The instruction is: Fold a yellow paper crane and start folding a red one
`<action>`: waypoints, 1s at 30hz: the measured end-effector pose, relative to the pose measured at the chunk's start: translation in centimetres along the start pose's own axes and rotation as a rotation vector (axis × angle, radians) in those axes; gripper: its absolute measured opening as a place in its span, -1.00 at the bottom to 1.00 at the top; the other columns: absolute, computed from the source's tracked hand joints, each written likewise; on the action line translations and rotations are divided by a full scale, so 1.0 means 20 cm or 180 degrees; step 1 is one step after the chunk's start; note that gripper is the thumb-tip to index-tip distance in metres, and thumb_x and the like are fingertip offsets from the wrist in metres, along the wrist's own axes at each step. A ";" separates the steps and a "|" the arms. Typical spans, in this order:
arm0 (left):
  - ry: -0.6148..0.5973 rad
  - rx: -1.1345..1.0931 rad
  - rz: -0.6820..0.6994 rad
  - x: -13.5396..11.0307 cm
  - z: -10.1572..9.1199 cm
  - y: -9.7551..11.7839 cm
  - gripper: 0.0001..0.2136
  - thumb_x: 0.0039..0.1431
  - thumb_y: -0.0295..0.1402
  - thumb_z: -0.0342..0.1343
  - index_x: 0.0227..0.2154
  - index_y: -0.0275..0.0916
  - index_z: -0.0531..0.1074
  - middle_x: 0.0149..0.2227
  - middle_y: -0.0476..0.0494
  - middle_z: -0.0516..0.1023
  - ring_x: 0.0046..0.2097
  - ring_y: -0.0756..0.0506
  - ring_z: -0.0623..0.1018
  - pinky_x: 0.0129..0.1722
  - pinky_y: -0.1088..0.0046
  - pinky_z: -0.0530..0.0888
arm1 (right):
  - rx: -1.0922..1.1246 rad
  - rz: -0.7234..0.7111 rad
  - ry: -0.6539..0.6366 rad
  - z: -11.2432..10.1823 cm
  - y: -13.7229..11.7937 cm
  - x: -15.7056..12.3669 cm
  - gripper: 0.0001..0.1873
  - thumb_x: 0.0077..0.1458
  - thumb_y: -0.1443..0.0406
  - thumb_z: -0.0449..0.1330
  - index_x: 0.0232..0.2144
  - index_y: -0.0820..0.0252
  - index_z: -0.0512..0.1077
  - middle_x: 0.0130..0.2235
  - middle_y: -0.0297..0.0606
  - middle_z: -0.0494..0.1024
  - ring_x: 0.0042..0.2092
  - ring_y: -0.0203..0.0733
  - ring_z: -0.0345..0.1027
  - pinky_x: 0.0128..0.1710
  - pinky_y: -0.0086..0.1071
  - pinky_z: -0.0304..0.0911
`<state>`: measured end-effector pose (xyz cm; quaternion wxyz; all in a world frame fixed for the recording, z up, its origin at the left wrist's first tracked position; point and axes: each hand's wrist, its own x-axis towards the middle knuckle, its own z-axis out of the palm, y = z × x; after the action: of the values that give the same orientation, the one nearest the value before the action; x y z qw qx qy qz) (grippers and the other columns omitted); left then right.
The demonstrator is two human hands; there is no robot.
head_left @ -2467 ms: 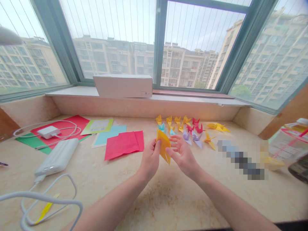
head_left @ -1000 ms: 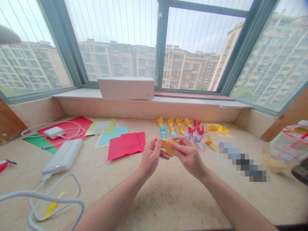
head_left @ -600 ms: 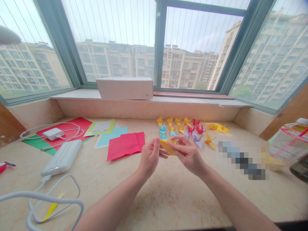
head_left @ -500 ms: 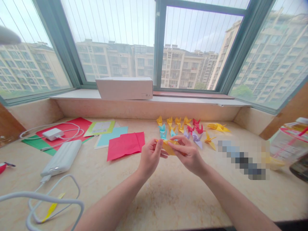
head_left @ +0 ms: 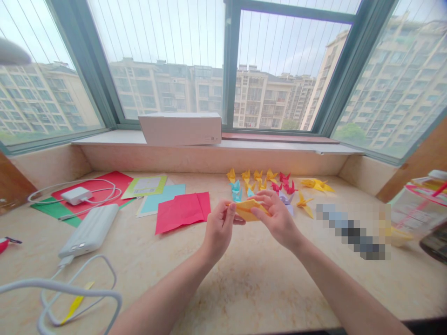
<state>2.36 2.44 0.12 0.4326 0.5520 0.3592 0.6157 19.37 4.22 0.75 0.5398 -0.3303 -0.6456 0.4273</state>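
Observation:
A folded piece of yellow origami paper (head_left: pixel 248 211) is held up between my two hands, above the stone counter. My left hand (head_left: pixel 220 228) pinches its left end between thumb and fingers. On the other end, my right hand (head_left: pixel 279 221) grips with the thumb in front and the fingers behind, partly hidden. Just beyond stand several folded paper cranes: yellow ones (head_left: pixel 258 175), red ones (head_left: pixel 289 186), blue ones (head_left: pixel 236 190) and a purple one (head_left: pixel 287 200) partly covered by my right hand. A single yellow crane (head_left: pixel 305 204) lies right of that hand.
Left of my hands lie red paper sheets (head_left: pixel 181 211), a light blue sheet (head_left: pixel 167 197) and a yellow-green packet (head_left: pixel 144 186). A white power bank (head_left: pixel 91 230) trails a cable (head_left: pixel 115 298). At right stands a clear plastic container (head_left: pixel 419 200). A white box (head_left: pixel 179 130) rests on the sill.
The yellow paper shows more of its face, and its right part has swung slightly upward. My right hand has shifted a little to the right; my left hand stays nearly in place.

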 end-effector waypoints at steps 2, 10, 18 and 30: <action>-0.0057 -0.0014 0.0032 -0.01 0.01 0.01 -0.66 0.24 -0.03 0.05 -0.32 -0.27 0.37 -0.40 -0.10 0.59 -0.39 -0.08 0.64 -0.40 0.42 0.60 | 0.0063 0.0193 0.0072 -0.01 0.00 0.01 -0.49 0.04 0.16 0.34 0.03 0.06 0.33 -0.12 -0.20 0.58 -0.10 -0.09 0.51 -0.09 -0.19 0.43; 0.0004 0.0229 0.0089 0.00 0.00 0.00 -0.68 0.23 -0.07 0.07 -0.27 -0.27 0.43 -0.45 -0.07 0.58 -0.38 -0.10 0.64 -0.36 0.36 0.63 | 0.0012 0.0352 0.0369 -0.06 0.01 0.05 -0.66 -0.16 0.13 0.44 -0.32 0.16 0.57 -0.28 -0.21 0.66 -0.19 -0.07 0.55 -0.08 -0.15 0.43; -0.0139 0.0473 0.0173 0.00 -0.01 -0.03 -0.72 0.27 -0.13 0.05 -0.23 -0.29 0.43 -0.42 -0.13 0.62 -0.36 -0.13 0.66 -0.29 0.31 0.62 | -0.0036 0.0476 -0.0017 -0.08 -0.02 0.05 -0.62 0.00 0.06 0.34 -0.19 0.16 0.58 -0.20 -0.18 0.66 -0.16 -0.06 0.55 -0.08 -0.16 0.42; -0.0597 0.1615 0.0522 0.02 -0.06 0.01 -0.66 0.27 -0.14 0.03 -0.46 -0.25 0.52 -0.57 -0.08 0.56 -0.51 -0.03 0.57 -0.50 0.55 0.45 | -0.0588 0.0370 -0.0032 -0.08 -0.01 0.03 -0.70 -0.03 0.09 0.37 -0.36 0.20 0.63 -0.35 -0.22 0.66 -0.28 -0.09 0.53 -0.18 -0.18 0.41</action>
<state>1.14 2.69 0.26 0.2607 0.7244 0.4143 0.4854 20.81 4.97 1.17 0.4781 -0.4134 -0.6648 0.3982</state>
